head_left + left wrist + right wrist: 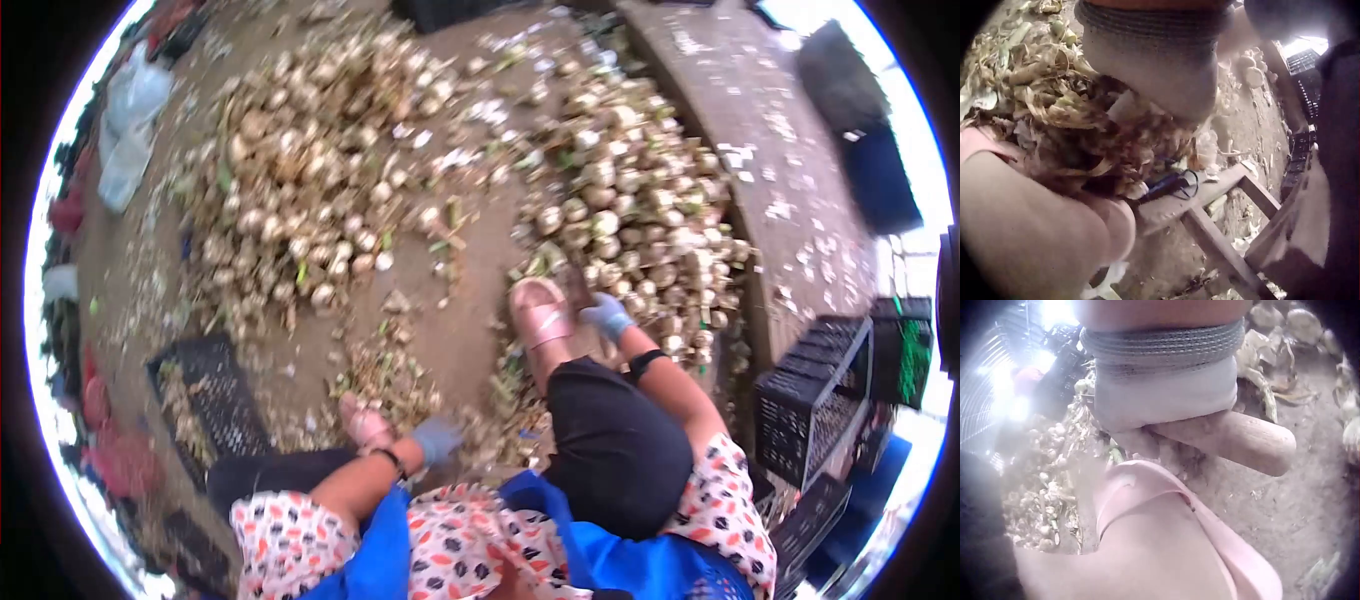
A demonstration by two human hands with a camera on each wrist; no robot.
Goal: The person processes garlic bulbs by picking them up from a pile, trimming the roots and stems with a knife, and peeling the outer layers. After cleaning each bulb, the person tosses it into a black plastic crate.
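Observation:
In the head view the gloved right hand (607, 316) is beside the pink shoe (540, 312), at the near edge of the right heap of bulbs (640, 200). The right wrist view shows that gloved hand (1166, 394) gripping a wooden handle (1247, 442), whose rounded end sticks out. The gloved left hand (437, 440), blurred, is low beside the other shoe (366, 420). Seen from the left wrist, the glove (1154, 69) is over dry leaves and husks (1066, 112); its fingers are hidden, and whether they hold anything cannot be told.
Another large heap of bulbs (300, 160) lies at the left. A dark crate (210, 400) stands near the left knee, more crates (815, 395) at the right. A raised ledge (720, 130) runs behind the right heap. A wooden frame (1210, 231) is under the left wrist.

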